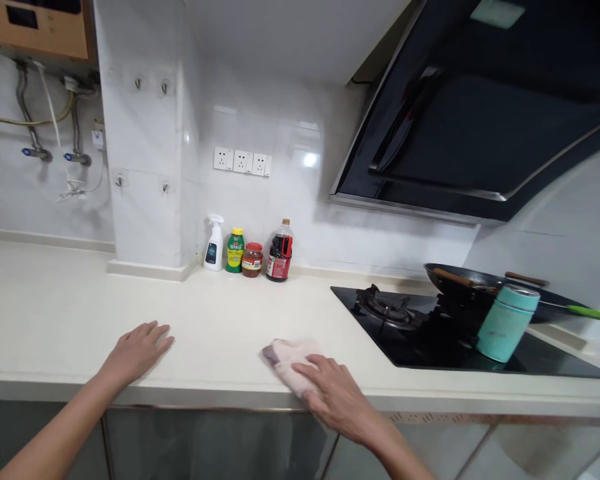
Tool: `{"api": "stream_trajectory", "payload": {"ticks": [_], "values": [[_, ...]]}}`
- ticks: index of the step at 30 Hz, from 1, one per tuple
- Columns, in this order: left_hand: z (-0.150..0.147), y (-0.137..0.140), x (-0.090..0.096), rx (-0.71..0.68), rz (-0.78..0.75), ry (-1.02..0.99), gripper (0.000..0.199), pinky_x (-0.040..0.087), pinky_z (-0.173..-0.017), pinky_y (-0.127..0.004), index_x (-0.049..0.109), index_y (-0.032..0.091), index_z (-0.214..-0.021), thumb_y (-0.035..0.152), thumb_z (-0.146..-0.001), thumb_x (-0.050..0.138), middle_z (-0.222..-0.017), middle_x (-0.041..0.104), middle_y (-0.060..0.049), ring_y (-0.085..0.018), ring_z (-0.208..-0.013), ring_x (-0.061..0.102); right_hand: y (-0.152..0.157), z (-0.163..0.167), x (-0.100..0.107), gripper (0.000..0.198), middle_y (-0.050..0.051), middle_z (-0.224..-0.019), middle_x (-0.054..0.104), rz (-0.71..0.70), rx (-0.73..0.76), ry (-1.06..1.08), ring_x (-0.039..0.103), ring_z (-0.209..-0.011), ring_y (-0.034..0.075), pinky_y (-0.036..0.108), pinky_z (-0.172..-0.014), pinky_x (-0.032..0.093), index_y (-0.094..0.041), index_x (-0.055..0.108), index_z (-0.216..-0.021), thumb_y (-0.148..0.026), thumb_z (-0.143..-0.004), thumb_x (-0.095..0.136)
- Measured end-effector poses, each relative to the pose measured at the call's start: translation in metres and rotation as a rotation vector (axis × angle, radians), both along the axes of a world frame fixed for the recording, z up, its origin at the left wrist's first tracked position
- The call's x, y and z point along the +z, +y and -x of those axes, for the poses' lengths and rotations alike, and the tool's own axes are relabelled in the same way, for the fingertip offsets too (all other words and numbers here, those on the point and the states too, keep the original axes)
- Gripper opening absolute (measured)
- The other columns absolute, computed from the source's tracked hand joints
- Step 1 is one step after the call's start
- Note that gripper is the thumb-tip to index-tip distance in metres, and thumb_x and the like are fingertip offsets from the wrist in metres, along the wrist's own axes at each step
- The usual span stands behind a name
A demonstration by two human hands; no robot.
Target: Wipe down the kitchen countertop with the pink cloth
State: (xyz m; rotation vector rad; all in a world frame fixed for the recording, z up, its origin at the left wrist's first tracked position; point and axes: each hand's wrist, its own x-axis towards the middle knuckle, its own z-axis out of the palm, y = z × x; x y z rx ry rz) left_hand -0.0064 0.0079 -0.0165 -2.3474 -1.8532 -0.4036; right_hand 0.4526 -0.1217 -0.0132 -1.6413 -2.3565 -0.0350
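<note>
My right hand (333,393) presses a pale pink cloth (295,360) onto the white countertop (205,320) near its front edge. The cloth is slightly blurred, with a greyish-purple corner showing at its left end. My fingers and thumb close over its right side. Further left, my left hand (140,350) lies on the countertop with its fingers stretched out and nothing in it.
Along the back wall stand a white spray bottle (213,243), a green bottle (235,251), a red-lidded jar (253,260) and a dark sauce bottle (280,252). At right, a teal flask (509,323) and a wok (460,280) rest on the stove (405,350), beneath a range hood (455,133).
</note>
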Motion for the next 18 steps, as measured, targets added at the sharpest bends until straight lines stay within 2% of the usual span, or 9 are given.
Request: {"api": "stream_trajectory", "payload": {"ticks": [2,5,8,13,18], "values": [[0.0,0.001,0.0,0.001,0.007,0.007,0.041,0.038,-0.109,-0.057,0.066,0.026,-0.122,0.031,-0.092,0.038,-0.147,0.057,-0.01,-0.036,-0.144,0.04,0.004,-0.04,-0.011,0.049,0.009,-0.141,0.052,-0.065,-0.196,-0.029,0.051,-0.12,0.031,0.05,-0.102,0.041,-0.035,0.054,-0.144,-0.037,-0.095,0.047],[0.001,0.004,-0.003,0.01,-0.022,-0.035,0.04,0.039,-0.109,-0.057,0.067,0.026,-0.119,0.034,-0.092,0.04,-0.144,0.058,-0.011,-0.036,-0.142,0.042,0.023,-0.097,-0.023,0.049,0.01,-0.139,0.053,-0.085,-0.471,-0.098,0.051,-0.12,0.033,0.05,-0.1,0.042,-0.032,0.054,-0.145,-0.041,-0.098,0.041],[0.003,0.007,-0.009,0.043,-0.02,-0.051,0.042,0.038,-0.111,-0.055,0.064,0.025,-0.125,0.036,-0.092,0.041,-0.145,0.058,-0.011,-0.035,-0.143,0.042,0.055,-0.132,-0.027,0.051,0.008,-0.146,0.049,-0.048,-0.613,-0.134,0.048,-0.127,0.033,0.051,-0.105,0.039,-0.035,0.048,-0.149,-0.044,-0.1,0.038],[0.007,0.01,-0.019,0.032,-0.049,-0.037,0.039,0.037,-0.114,-0.053,0.066,0.027,-0.122,0.038,-0.092,0.043,-0.144,0.06,-0.008,-0.033,-0.143,0.042,0.131,-0.136,-0.021,0.055,0.008,-0.151,0.044,-0.003,-0.633,-0.123,0.042,-0.136,0.034,0.051,-0.11,0.035,-0.03,0.041,-0.154,-0.043,-0.1,0.033],[0.009,0.011,-0.029,0.088,-0.061,-0.022,0.049,0.037,-0.115,-0.049,0.06,0.026,-0.135,0.043,-0.093,0.042,-0.148,0.056,-0.009,-0.03,-0.145,0.041,0.21,-0.119,-0.012,0.054,0.009,-0.151,0.045,-0.003,-0.592,-0.11,0.042,-0.135,0.036,0.054,-0.11,0.032,-0.033,0.045,-0.15,-0.045,-0.097,0.041]]}}
